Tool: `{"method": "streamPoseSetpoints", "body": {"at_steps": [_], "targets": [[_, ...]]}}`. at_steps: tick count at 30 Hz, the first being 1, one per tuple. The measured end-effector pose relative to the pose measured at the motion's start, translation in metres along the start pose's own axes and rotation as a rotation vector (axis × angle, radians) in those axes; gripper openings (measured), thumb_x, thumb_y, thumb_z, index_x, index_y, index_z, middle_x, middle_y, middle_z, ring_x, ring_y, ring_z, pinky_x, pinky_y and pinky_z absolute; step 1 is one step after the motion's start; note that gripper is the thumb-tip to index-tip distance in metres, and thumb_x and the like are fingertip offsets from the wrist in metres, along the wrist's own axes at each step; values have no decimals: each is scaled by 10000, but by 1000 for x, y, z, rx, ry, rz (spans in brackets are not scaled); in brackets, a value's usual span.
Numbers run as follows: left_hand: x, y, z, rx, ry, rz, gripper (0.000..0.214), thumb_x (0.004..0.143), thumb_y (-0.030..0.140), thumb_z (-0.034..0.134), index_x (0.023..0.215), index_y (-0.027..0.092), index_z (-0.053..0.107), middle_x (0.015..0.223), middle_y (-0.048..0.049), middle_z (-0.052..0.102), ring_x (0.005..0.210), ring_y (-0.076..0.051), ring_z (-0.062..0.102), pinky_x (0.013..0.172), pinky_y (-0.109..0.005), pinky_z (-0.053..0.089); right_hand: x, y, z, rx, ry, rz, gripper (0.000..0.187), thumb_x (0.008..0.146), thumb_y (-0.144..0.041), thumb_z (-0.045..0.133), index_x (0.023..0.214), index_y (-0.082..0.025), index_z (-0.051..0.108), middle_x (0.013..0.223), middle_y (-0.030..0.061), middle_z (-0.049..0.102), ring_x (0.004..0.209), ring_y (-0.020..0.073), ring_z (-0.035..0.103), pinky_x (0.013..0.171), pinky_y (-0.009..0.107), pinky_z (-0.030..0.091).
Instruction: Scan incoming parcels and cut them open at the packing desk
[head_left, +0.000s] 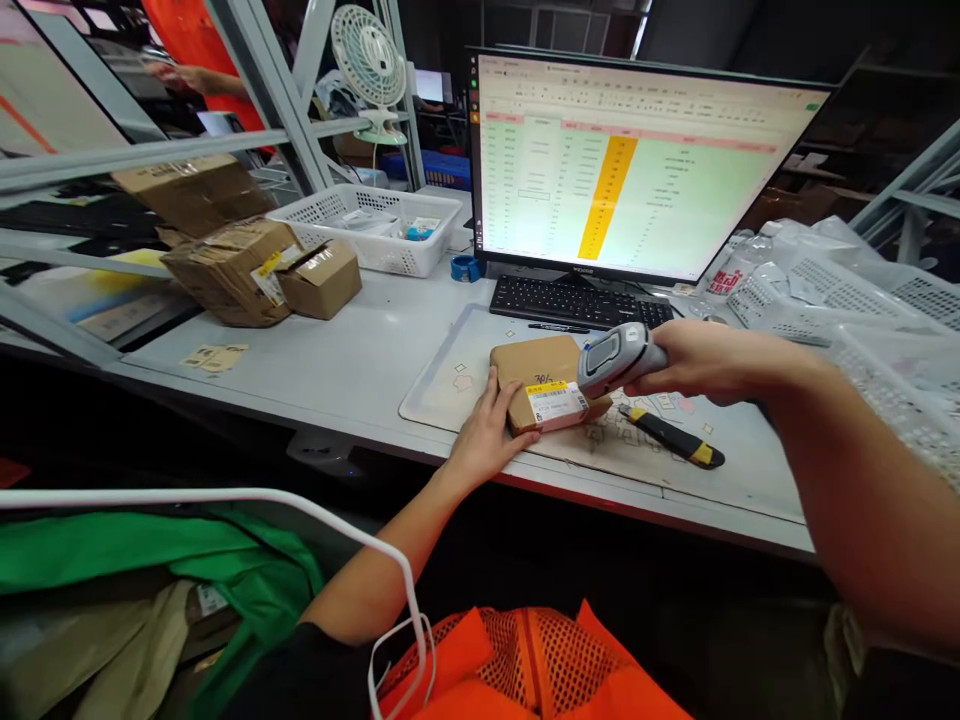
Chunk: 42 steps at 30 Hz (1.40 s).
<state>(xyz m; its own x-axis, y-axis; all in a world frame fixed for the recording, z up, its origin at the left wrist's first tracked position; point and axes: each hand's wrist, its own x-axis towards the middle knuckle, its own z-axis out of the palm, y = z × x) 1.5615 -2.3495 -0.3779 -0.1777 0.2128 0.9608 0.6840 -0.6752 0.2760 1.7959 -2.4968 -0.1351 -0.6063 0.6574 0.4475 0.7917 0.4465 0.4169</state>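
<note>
My left hand (pixel 487 428) rests on the near left corner of a flat kraft-paper parcel (pixel 536 365), holding it on a pale desk mat (pixel 442 385). A white shipping label with a yellow strip (pixel 556 405) faces up on the parcel's near end. My right hand (pixel 712 362) grips a grey handheld barcode scanner (pixel 619 358), its nose held just above the label. A yellow-and-black utility knife (pixel 671 436) lies on the desk to the right of the parcel, below the scanner.
Behind the mat stand a spreadsheet monitor (pixel 626 165) and black keyboard (pixel 577 300). Cardboard boxes (pixel 232 270) and a white plastic basket (pixel 367 228) sit to the left. White crates (pixel 832 295) lie to the right. A co-worker's orange-sleeved arm (pixel 199 80) shows far back.
</note>
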Motion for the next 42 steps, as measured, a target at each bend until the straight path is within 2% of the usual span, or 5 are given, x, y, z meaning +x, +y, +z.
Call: {"method": "streamPoseSetpoints", "body": {"at_steps": [5, 9, 17, 28, 42], "targets": [[-4, -5, -8, -39, -20, 17, 928, 933, 524, 760, 1676, 114, 381, 1778, -199, 14, 1640, -344, 238, 1308, -491, 339, 12, 2, 17, -67, -15, 32, 168, 1167, -166, 807, 1269, -74, 712, 941, 27, 564, 702, 104, 565, 556, 82, 476], [-6, -24, -33, -54, -151, 28, 917, 957, 544, 701, 1703, 142, 349, 1788, -149, 13, 1669, -261, 149, 1352, -436, 238, 17, 68, 54, -169, 159, 186, 162, 1191, -176, 765, 1288, -74, 685, 1131, 71, 563, 1054, 207, 595, 1032, 355, 559], [-11, -39, -41, -4, -130, 4, 928, 948, 602, 669, 1713, 216, 312, 1795, -79, -20, 1670, -232, 154, 1348, -442, 257, 24, 157, 133, -274, 350, 599, 396, 1262, -330, 678, 1532, -73, 544, 1326, 145, 478, 1209, 269, 525, 1107, 439, 508], [-11, -45, -34, 68, -31, 67, 854, 942, 642, 689, 1654, 272, 394, 1791, -88, 93, 1637, -259, 262, 1306, -468, 339, 93, 116, 34, -153, 622, 313, 287, 1246, -271, 683, 1443, -75, 613, 1252, 120, 523, 1149, 241, 560, 1091, 412, 519], [-10, -44, -37, 70, -44, 45, 872, 930, 683, 673, 1660, 302, 384, 1795, -40, 102, 1639, -250, 259, 1302, -461, 348, 187, 114, 42, 6, 417, 422, 384, 1222, -391, 738, 1361, -50, 631, 1229, 143, 513, 1127, 258, 558, 1047, 416, 539]]}}
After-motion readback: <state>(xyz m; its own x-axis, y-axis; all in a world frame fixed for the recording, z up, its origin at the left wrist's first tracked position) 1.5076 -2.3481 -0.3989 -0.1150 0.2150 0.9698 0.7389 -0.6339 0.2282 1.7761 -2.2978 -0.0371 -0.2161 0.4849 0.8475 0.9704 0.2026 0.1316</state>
